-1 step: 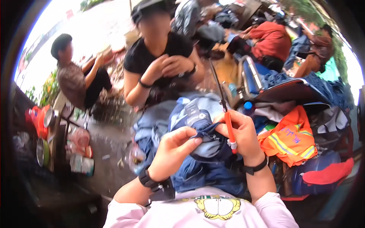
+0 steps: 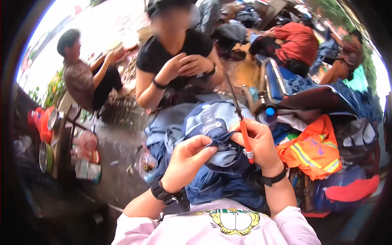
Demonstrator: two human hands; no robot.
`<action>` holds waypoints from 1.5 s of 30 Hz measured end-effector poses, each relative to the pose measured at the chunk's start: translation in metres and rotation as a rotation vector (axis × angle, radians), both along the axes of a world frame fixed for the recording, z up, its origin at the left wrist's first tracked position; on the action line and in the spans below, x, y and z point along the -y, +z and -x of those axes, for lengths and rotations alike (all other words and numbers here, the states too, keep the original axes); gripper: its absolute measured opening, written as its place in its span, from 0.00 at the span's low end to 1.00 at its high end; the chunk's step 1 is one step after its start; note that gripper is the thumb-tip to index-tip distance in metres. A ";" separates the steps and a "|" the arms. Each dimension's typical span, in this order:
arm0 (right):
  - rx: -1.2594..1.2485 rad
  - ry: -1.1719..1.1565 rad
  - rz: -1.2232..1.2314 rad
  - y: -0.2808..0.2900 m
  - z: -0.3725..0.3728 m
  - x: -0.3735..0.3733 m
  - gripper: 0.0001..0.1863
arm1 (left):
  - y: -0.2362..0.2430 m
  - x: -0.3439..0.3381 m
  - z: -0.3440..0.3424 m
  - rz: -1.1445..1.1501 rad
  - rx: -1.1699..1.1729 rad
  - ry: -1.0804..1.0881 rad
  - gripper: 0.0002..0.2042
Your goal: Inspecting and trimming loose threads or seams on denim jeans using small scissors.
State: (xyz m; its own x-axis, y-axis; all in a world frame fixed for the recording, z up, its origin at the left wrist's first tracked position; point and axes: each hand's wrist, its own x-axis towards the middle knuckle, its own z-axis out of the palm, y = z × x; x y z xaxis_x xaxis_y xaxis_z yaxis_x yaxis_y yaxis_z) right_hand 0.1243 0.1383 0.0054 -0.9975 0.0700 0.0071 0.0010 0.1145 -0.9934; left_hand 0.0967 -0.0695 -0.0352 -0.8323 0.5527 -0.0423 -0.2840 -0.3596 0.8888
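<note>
A blue denim garment (image 2: 204, 122) lies bunched in my lap. My left hand (image 2: 188, 160) pinches a small fold of its cloth between thumb and fingers. Just to the right, touching the same fold, my right hand (image 2: 258, 143) grips an orange-handled pair of thin scissors (image 2: 244, 136). Its dark metal blades point up and away from me. Both wrists wear black bands.
A person in a black shirt (image 2: 179, 57) sits right across from me, hands held together. Another person (image 2: 81, 79) sits at the left, and one in red (image 2: 300, 41) at the upper right. An orange reflective vest (image 2: 314, 149) lies to my right. Pots and containers (image 2: 45, 157) stand at the left.
</note>
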 end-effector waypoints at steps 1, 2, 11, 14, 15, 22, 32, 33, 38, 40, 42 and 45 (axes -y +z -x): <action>0.024 0.021 0.006 -0.011 0.008 0.000 0.03 | -0.011 0.000 0.002 0.079 -0.006 0.051 0.06; 0.052 0.049 0.031 -0.023 0.015 -0.001 0.03 | -0.013 0.000 0.003 0.231 -0.149 0.143 0.09; 0.159 0.064 0.107 -0.056 0.024 0.002 0.05 | -0.039 0.004 0.026 0.270 -0.280 0.053 0.22; 0.174 0.057 0.083 -0.056 0.022 -0.005 0.05 | -0.038 -0.001 0.031 0.276 -0.288 0.026 0.19; 0.179 0.067 0.091 -0.054 0.024 -0.007 0.05 | -0.038 -0.001 0.033 0.305 -0.339 0.024 0.18; 0.214 0.055 -0.041 -0.045 0.025 -0.011 0.07 | -0.035 -0.012 0.046 0.427 -0.855 0.242 0.16; -0.102 -0.087 -0.436 -0.035 -0.009 -0.030 0.06 | -0.036 -0.019 0.046 0.303 -0.695 0.028 0.14; -0.131 -0.087 -0.493 -0.028 -0.012 -0.032 0.07 | -0.036 -0.021 0.048 0.303 -0.692 0.027 0.14; -0.237 0.010 -0.615 -0.005 -0.008 -0.012 0.11 | -0.028 -0.028 0.049 0.356 -0.776 0.037 0.13; -0.217 0.040 -0.655 -0.007 -0.010 -0.012 0.17 | -0.023 -0.032 0.049 0.377 -0.801 0.046 0.13; -0.250 0.029 -0.680 -0.009 -0.010 -0.013 0.16 | -0.020 -0.034 0.047 0.414 -0.856 0.060 0.12; -0.352 0.026 -0.730 -0.011 -0.009 -0.014 0.15 | -0.016 -0.036 0.045 0.450 -0.883 0.056 0.12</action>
